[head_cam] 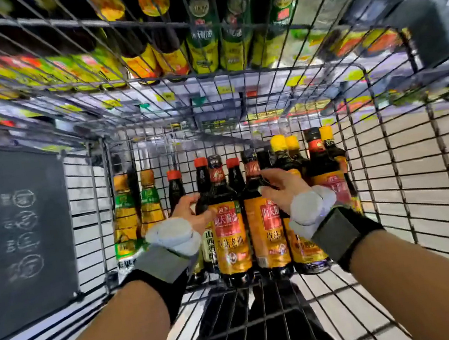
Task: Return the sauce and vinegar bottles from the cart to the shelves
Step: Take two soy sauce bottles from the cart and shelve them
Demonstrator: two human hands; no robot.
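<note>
Two bare forearms reached in from the bottom edge, each wrist wrapped in a black-and-grey strap with a pale grey pad over the back of the hand. The dark grey wire shopping cart [427, 160] filled most of the view, and all the task bottles stood upright in a cluster against its far end. Beyond the mesh ran the store shelves [168, 96], blurred, carrying rows of green-and-yellow labelled bottles [204, 38] whose print could not be read.

A flat black panel [19, 225] on the cart's left wall bore four faint, chalk-like circled marks, too smeared to make out.

Two dark soy sauce bottles with orange labels [230, 237] stood side by side at the front of the cluster; the left one read 海天酱油 and 草菇老抽. Left of them stood two pale bottles with green-and-yellow labels [125, 220]. At the right were dark bottles with yellow caps [281, 156]. A slim dark bottle with a red cap [201, 184] showed 山西 on its label.

The left hand [189, 211] cupped around that slim bottle's shoulder, fingers half curled and spread; whether it gripped could not be told. The right hand [278, 188] lay against the neck of the right orange-labelled bottle, fingers stretched forward; its hold could not be told either.
</note>
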